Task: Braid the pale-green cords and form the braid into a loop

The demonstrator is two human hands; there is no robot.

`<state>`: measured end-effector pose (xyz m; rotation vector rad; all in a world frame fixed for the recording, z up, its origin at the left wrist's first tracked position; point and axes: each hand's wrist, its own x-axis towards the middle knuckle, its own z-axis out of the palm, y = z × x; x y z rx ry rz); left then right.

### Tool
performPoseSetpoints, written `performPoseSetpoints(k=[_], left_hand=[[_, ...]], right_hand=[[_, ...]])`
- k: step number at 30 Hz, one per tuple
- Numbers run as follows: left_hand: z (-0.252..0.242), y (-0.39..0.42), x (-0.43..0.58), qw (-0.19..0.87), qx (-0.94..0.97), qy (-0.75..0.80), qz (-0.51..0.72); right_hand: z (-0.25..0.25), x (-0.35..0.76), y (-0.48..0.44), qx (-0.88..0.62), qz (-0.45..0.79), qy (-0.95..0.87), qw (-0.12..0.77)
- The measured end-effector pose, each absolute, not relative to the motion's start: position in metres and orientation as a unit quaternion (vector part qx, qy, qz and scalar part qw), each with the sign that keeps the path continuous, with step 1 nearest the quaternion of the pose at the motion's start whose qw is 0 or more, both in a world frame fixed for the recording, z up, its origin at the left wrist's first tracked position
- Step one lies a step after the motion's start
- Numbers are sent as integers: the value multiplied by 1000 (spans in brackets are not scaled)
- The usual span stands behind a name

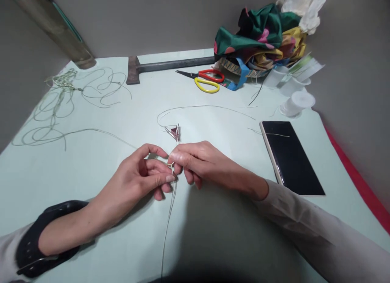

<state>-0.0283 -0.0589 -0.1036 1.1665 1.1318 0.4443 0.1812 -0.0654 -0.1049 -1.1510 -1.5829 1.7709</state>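
Observation:
Near the middle of the table, my left hand [143, 175] pinches thin pale green cord [172, 197] between thumb and fingers. My right hand [195, 159] meets it there, its thumb and forefinger closed on the same cord, where a small loop shows between the fingertips. Two strands hang from the fingers down toward the front edge. Just beyond the right thumb lies a small dark red triangular piece with silvery edges [174, 132], joined to the cord. One strand runs from the left hand toward the far left. The fingers partly hide the knotting spot.
Tangled green cord [65, 82] lies at far left beside a bottle [61, 31]. A hammer [133, 70], red-and-yellow-handled scissors [207, 81] and a heap of patterned cloth [258, 39] lie at the back. White thread spools [297, 103] and a phone [291, 157] are on the right.

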Motion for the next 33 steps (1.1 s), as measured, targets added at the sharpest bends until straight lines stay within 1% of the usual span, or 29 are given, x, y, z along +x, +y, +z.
performPoseSetpoints(k=[2, 6, 8, 12, 16, 21, 28, 33], left_hand=[[-102, -61, -29, 670, 506, 510, 186], [-101, -65, -30, 677, 504, 505, 179], [-100, -65, -29, 682, 507, 497, 178], [-99, -64, -28, 686, 508, 491, 173], [-100, -64, -29, 691, 506, 490, 164], [-101, -66, -29, 685, 496, 497, 196], [-103, -80, -36, 696, 447, 508, 242], [-98, -84, -37, 727, 398, 519, 212]], right_hand=[[-103, 180, -66, -436, 638, -581, 257], [-107, 179, -68, -442, 623, -559, 323], [-110, 180, -69, -440, 608, -567, 339], [-116, 181, -69, -484, 563, -592, 314], [-118, 178, -68, -468, 609, -572, 290], [-119, 176, -69, -442, 623, -556, 329], [-119, 177, -70, -432, 634, -547, 335], [-120, 175, -70, -434, 627, -545, 349]])
